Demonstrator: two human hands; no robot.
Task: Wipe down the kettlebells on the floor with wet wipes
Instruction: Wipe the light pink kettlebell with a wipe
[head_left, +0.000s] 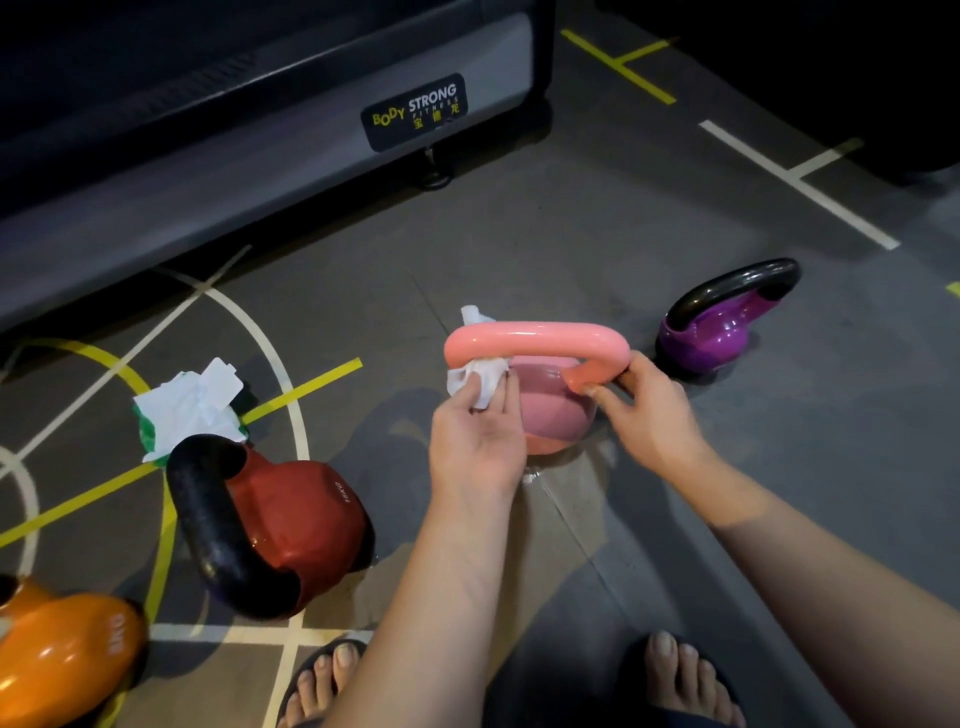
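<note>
Here, in the head view, we look down at a dark gym floor (571, 234) marked with white and yellow lines. Near the middle is the pink kettlebell (556, 410), its thick handle uppermost and lying crosswise to us. We cannot tell whether its base touches the floor.

The left hand (475, 441) grips a crumpled white wet wipe (475, 376) and presses it against the left bend of the handle, fingers curled round the cloth. A bit of the wipe sticks up behind the handle. The right hand (652, 415) holds the right end of the same handle, its fingers wrapped under the bar.

To the left we see a red kettlebell (301, 519) lying on its side, black handle towards us. An orange kettlebell (67, 644) sits in the lower left corner. Just behind the red one is a green-and-white pack of wipes (192, 405) with loose sheets bunched out of its top. A purple kettlebell (701, 338) with a black handle stands to the right, near the right hand but apart from it.

Along the top left runs a grey machine base (260, 171) with a "BODY STRONG" label. At the bottom edge we see two feet in open sandals (675, 675).
</note>
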